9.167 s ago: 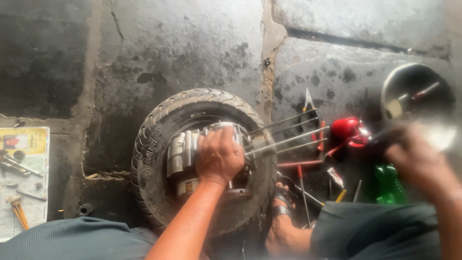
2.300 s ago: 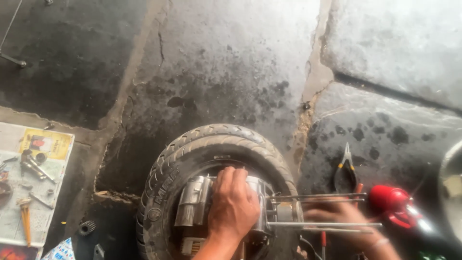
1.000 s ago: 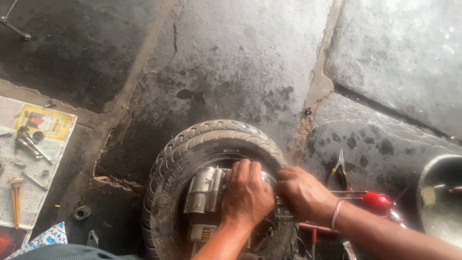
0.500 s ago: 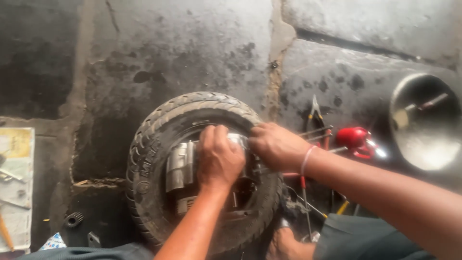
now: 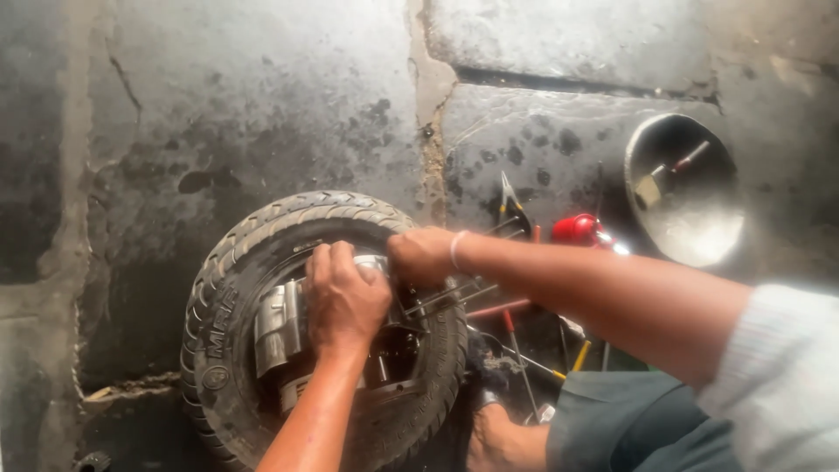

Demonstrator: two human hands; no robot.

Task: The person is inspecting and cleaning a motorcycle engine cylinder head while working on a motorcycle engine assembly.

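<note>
A small black tyre [image 5: 229,288] lies flat on the stained concrete floor, with a grey metal engine part [image 5: 278,325] resting in its middle. My left hand [image 5: 343,297] grips the top of that metal part from above. My right hand [image 5: 423,255] is closed against the part's far right side, wrist crossing over the tyre rim. Long thin metal rods [image 5: 446,297] stick out from the part to the right, under my right forearm. What my right fingers hold is hidden.
A round steel bowl [image 5: 683,189] with small parts stands at the upper right. A red-handled tool [image 5: 578,231], pliers [image 5: 510,201] and several screwdrivers [image 5: 516,339] lie right of the tyre. My bare foot [image 5: 505,439] and grey-trousered knee [image 5: 612,425] are at the bottom right.
My right hand came in from the right and closed on the part beside my left hand. The view shifted right, bringing the steel bowl in and the paper with tools out of sight.
</note>
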